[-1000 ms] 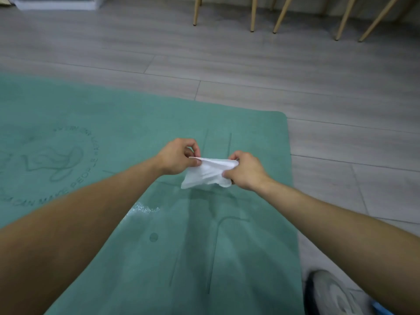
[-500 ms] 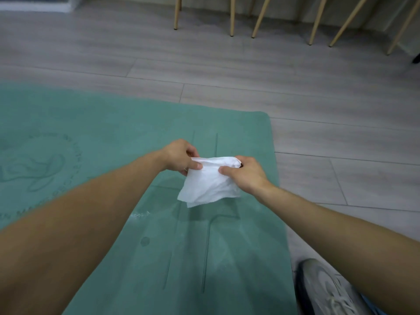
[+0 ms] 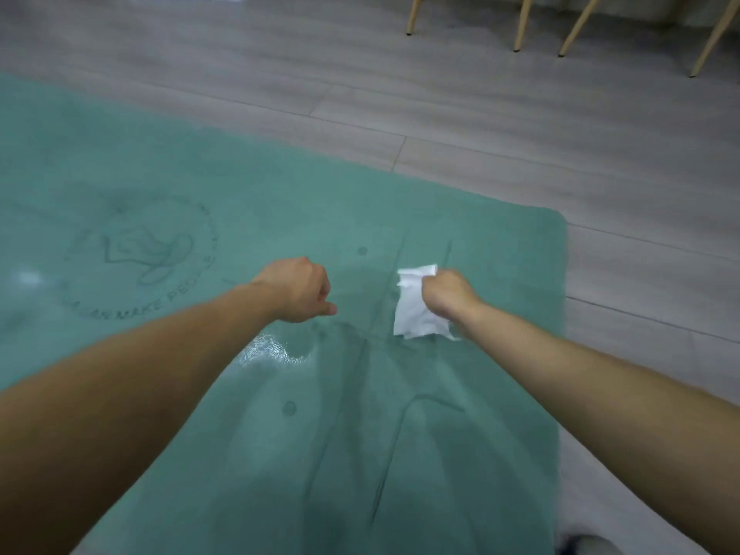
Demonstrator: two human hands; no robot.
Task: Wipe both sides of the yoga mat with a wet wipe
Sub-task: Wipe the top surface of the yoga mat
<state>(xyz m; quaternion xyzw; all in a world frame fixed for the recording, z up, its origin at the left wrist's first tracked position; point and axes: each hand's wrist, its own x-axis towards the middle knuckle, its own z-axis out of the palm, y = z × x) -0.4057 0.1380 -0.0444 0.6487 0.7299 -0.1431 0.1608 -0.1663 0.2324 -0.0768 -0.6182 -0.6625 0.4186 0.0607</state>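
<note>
Head view, sole item. Yoga mat: teal, lay flat on the grey plank floor, printed face up, with a round logo at about 9 o'clock of frame centre and guide lines running down the middle. Wet wipe: white, crumpled, hung from the right hand at about 3 o'clock of centre, its lower edge close over the mat; actual contact could not be told. Right hand: fingers curled and clenched round the wipe's upper part. Left hand: at about 10 o'clock of centre, fingers curled in loosely, thumb out, holding nothing, above the mat. Progress, as judged: a glistening wet patch and darker damp bands near 6 o'clock suggested that part of the upper face had been wiped; the stretch toward the logo and the far left looked mostly dry, and the underside appeared not yet reached, so well under half seemed done. Edges: the mat's rounded corner sat at 2 o'clock, its right edge running down to 5 o'clock, with a shoe just beyond it. Room: bare floor lay open from 12 to 3 o'clock; chair legs stood well apart at 1 o'clock, leaving space, by estimate, for turning the mat over.
</note>
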